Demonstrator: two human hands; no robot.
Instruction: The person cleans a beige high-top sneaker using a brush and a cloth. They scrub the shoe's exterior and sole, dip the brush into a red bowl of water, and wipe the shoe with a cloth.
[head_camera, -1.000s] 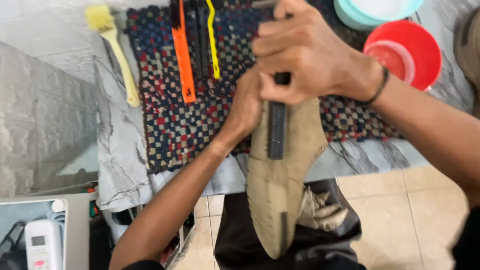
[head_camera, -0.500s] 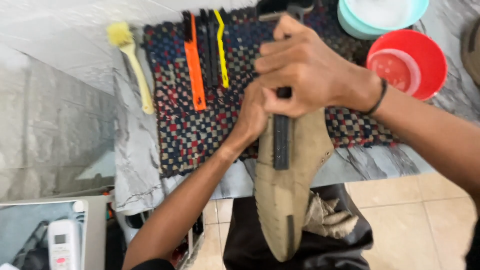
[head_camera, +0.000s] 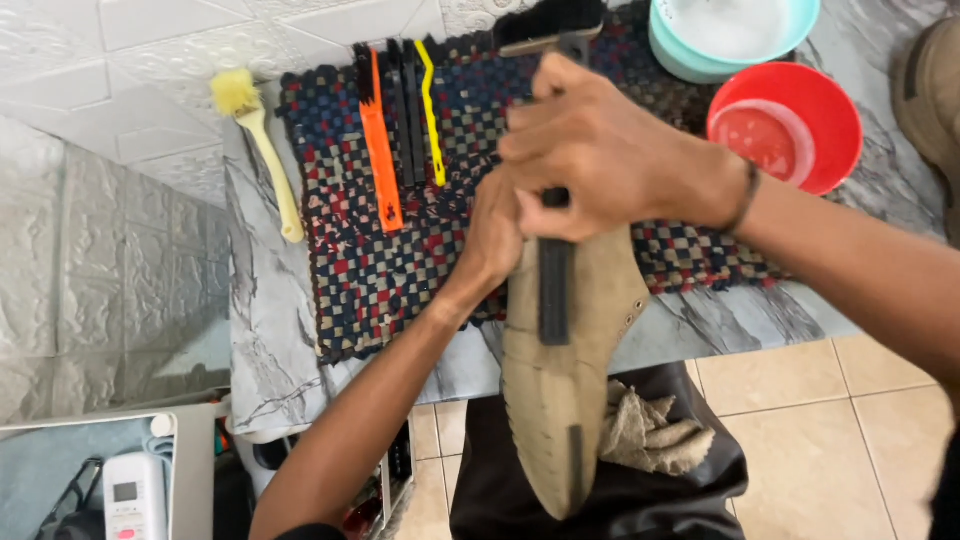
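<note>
A marble-patterned table (head_camera: 270, 330) stands against a white embossed wall, with beige floor tiles below. A woven checked mat (head_camera: 400, 260) in blue, red and cream covers most of the table.

The shoe (head_camera: 560, 400) is held sole up over the table's near edge and the lap. Its long axis runs roughly away from the person, toe toward the camera and heel toward the mat. The sole is tan and rubbery with fine tread, and dark strips run down its middle.

The left hand (head_camera: 495, 240) has its fingers curled around the heel end, bracing it. The right hand (head_camera: 600, 150) is closed tightly around the dark handle of a brush (head_camera: 555, 25), whose black bristle head shows above the knuckles.

On the mat lie an orange brush (head_camera: 382, 170), thin black tools and a yellow one (head_camera: 432, 120). A pale yellow brush (head_camera: 262, 150) with a fluffy head rests on bare table. A red bowl (head_camera: 785, 125) and a teal bowl (head_camera: 730, 40) sit at the right. A frayed tan cloth (head_camera: 650, 435) lies on the dark apron.
</note>
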